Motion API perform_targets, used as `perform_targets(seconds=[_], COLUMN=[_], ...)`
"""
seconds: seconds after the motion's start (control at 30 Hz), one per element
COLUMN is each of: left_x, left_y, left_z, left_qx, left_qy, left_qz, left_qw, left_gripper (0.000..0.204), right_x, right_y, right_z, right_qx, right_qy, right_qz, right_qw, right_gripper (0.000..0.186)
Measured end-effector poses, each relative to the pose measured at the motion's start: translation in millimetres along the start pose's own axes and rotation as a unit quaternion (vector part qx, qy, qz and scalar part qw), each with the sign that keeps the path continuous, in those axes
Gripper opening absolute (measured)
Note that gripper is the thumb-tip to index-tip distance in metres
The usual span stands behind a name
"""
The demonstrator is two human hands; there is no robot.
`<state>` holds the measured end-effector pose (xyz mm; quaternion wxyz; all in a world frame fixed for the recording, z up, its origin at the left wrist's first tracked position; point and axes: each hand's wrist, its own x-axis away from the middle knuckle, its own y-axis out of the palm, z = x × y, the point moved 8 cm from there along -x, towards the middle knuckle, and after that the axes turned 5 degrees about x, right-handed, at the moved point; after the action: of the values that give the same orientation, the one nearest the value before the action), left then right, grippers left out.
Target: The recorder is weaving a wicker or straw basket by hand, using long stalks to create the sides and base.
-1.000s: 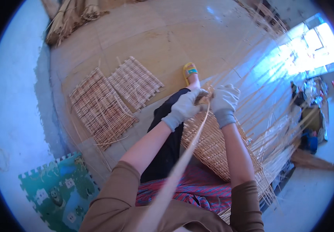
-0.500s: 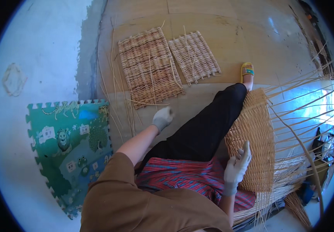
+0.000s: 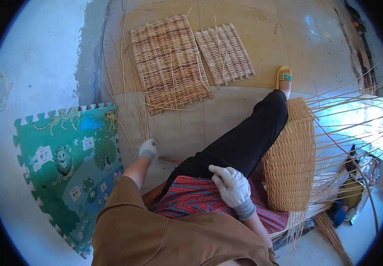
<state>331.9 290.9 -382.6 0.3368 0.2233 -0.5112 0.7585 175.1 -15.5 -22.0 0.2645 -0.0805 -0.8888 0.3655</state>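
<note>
My left hand [image 3: 148,149], in a pale glove, is low over the floor at the near ends of several long, thin wicker strands [image 3: 131,84]. Its fingers look curled; whether a strand lies in them is hidden. In front of me over the striped cloth [image 3: 187,195] on my lap hovers my gloved right hand [image 3: 233,188], empty, its fingers loosely stretched and the thumb apart. Against my right leg leans a curved woven wicker panel [image 3: 291,155], with long unwoven strands [image 3: 346,117] fanning out to the right.
Two flat woven mats, a larger one [image 3: 169,64] and a smaller one [image 3: 224,55], lie ahead on the floor with loose strands across them. A green foam play mat [image 3: 71,173] is at left. A bundle of strands [image 3: 333,235] and assorted items [image 3: 355,190] are at right.
My left hand has moved left and nearer to me, to the ends of the loose strands. My right hand has come left off the woven panel to above my lap.
</note>
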Motion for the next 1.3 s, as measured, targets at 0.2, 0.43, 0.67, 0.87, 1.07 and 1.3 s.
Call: perform_targets(seconds=[0.2,0.43,0.67,0.87,1.07,1.3], left_x=[-3,-4,-48,-46,126,219], left_y=[-41,-15,-10,-71,-109,-83], left_z=[-58,-69,-87,114,401,525], left_qx=[0.135,0.123,0.314,0.689,0.552,0.216], left_qy=[-0.145,-0.232,-0.181,0.012,0.391,0.573], left_qz=[0.215,0.157,0.153,-0.055,-0.341,-0.179], left_qw=[0.956,0.952,0.919,0.723,0.653,0.770], left_gripper=[0.016,0.013,0.010,0.010,0.003,0.006], right_x=[-4,-7,-3,-5,2,101], right_y=[0,3,1,-9,-109,-216], right_z=[-8,-8,-6,-1,7,64], right_qx=[0.020,0.027,0.018,-0.002,-0.174,-0.064], right_qy=[0.005,0.025,-0.008,-0.012,0.038,-0.051], right_qz=[0.016,0.008,0.032,0.018,0.183,0.443], right_qw=[1.000,0.999,0.999,1.000,0.967,0.893], right_gripper=[0.026,0.026,0.026,0.028,0.052,0.014])
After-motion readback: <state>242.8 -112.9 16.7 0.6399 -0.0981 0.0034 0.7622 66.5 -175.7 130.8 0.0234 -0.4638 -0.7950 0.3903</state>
